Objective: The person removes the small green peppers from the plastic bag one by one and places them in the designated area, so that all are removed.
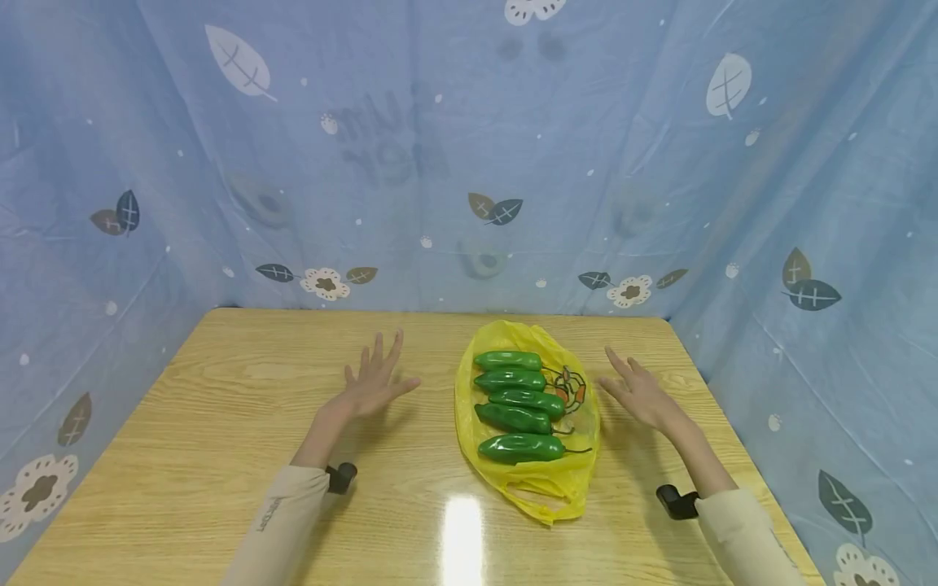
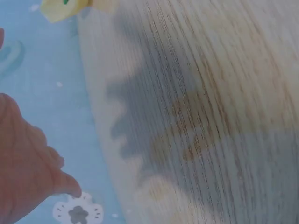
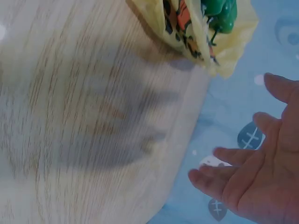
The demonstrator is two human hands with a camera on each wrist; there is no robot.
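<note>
Several long green peppers lie in a rough column on a flattened yellow plastic bag, their stems mostly toward the right. My left hand, fingers spread, hovers over the table to the left of the bag and holds nothing. On the bag's other side my right hand is held out with its fingers apart, also holding nothing, its fingertips near the bag's right edge. In the right wrist view, the palm of the right hand shows below the bag, with green peppers partly visible inside.
The wooden table reaches back to a blue patterned cloth, which also hangs along both sides. A printed orange and black design marks the bag. Dark wrist cameras stick out from both forearms.
</note>
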